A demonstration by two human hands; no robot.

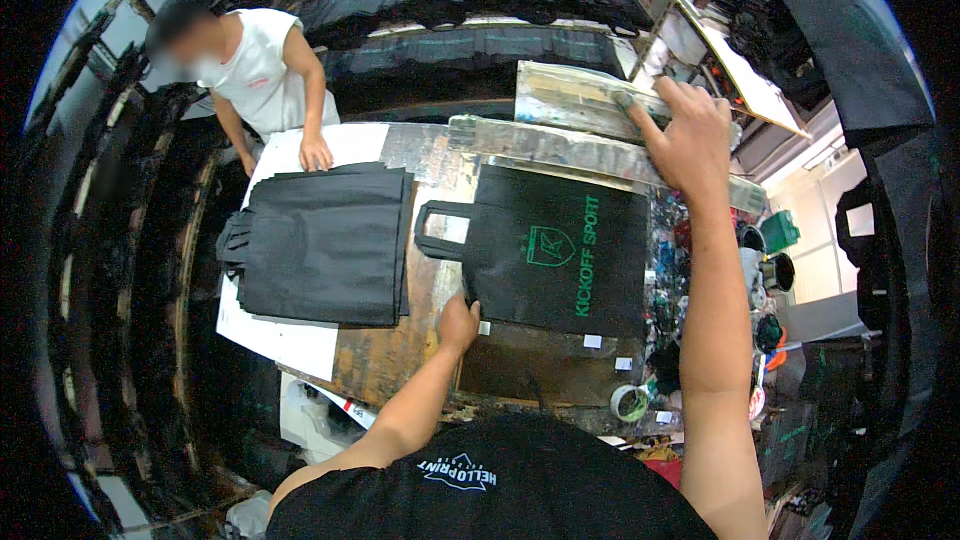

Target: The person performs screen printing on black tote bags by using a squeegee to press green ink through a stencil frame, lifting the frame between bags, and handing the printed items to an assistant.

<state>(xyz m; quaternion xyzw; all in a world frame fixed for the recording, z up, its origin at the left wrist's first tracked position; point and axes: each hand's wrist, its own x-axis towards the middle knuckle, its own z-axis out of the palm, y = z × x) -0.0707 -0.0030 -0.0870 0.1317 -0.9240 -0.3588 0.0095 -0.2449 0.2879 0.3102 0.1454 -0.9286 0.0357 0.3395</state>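
My right fingers (pixel 645 123) curled by the frame (pixel 560 151), left fingers (pixel 469 313) at the bag's (pixel 555 258) edge, grips unclear; seemingly positioning, needing steadiness.

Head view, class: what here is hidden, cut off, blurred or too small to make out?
In the head view:
- How many bags the stack holds: its layers cover one another.
- Tabletop under the printed bag: hidden by it.
- Left hand's fingertips: dark against the bag.
- Dark pot's contents: too small and shadowed.
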